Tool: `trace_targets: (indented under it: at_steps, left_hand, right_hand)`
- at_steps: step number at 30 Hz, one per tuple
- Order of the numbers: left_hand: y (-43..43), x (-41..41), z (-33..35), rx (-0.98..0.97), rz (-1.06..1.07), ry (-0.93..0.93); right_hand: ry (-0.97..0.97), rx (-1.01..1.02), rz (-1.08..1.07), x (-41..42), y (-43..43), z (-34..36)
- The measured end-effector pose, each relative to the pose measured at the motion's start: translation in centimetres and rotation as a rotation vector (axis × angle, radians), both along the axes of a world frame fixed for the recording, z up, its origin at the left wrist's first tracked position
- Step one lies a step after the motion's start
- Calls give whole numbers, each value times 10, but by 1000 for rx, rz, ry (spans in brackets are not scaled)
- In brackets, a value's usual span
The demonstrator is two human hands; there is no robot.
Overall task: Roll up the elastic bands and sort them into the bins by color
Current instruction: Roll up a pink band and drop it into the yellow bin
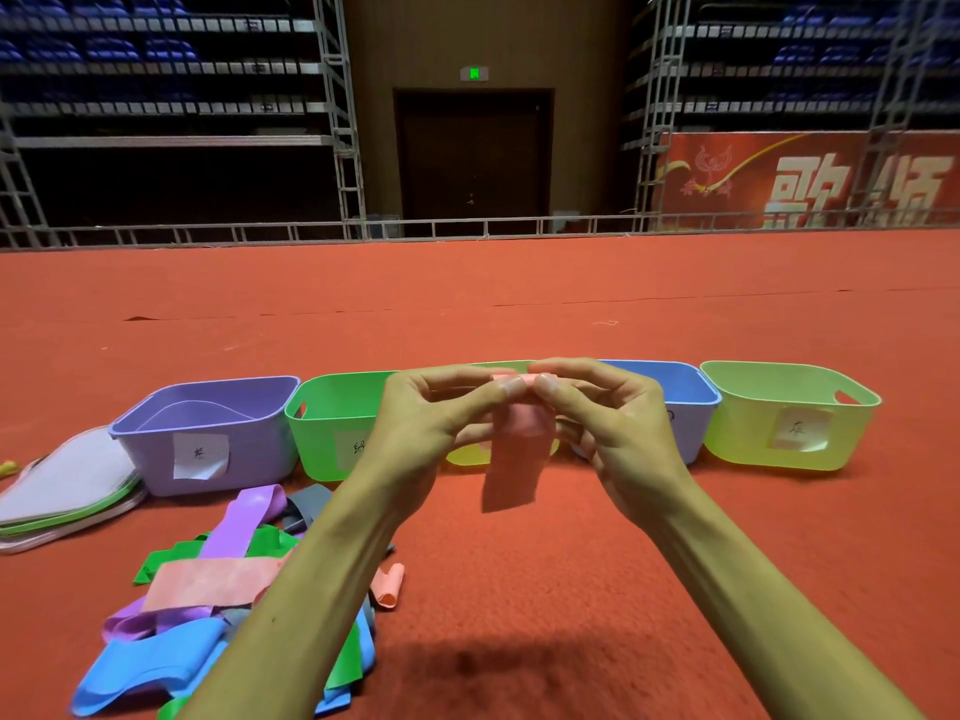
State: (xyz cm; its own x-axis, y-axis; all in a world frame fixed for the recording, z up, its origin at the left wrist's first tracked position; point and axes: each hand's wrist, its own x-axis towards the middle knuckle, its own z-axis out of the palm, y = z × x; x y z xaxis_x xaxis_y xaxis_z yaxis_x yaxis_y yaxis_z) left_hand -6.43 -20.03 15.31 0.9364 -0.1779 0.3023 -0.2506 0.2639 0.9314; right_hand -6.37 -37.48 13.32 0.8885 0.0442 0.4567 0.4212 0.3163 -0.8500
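One pink band [519,439] in work, held up in front of the bin row, above the red floor [571,563]. Left hand [415,423] and right hand [613,423] each pinch its top edge, thumb against forefinger, tips almost meeting in the middle. The started roll [521,379] sits between the two pinches, with its axis running left-right. The loose tail hangs straight down below the grip, long axis vertical, free end dangling.

Our read: all unrolled length lies below the fingers, so rolling has to travel down the tail. Neither hand is nearer, since they sit symmetric on the band. We judge the roll barely begun, with most of the length left.

Behind it, side by side: purple bin [208,433], green bin [332,407], yellow bin [467,454] (mostly hidden by the hands), blue bin [685,402], lime bin [779,407]. Labels are too small to read, so we can't tell which takes pink.

The pile of unrolled bands [208,584] lies low left by the left forearm, and a stack of lids [67,480] sits beside the purple bin.

Risk we see: the tail skews and the roll goes conical.
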Motion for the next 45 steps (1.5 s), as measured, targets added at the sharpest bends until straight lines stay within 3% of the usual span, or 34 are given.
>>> trace_targets:
  at_steps: [10,34,45]
  left_hand:
    - [4,2,-5,-3,11,-43]
    - [6,4,-8,-51,-15,-49]
    - [6,6,-7,-24,-52,52]
  right_hand:
    - [92,-44,-28,0,2,2]
    - [34,-7,-28,0,3,-2]
    - [-77,-22,-18,-4,-1,-3]
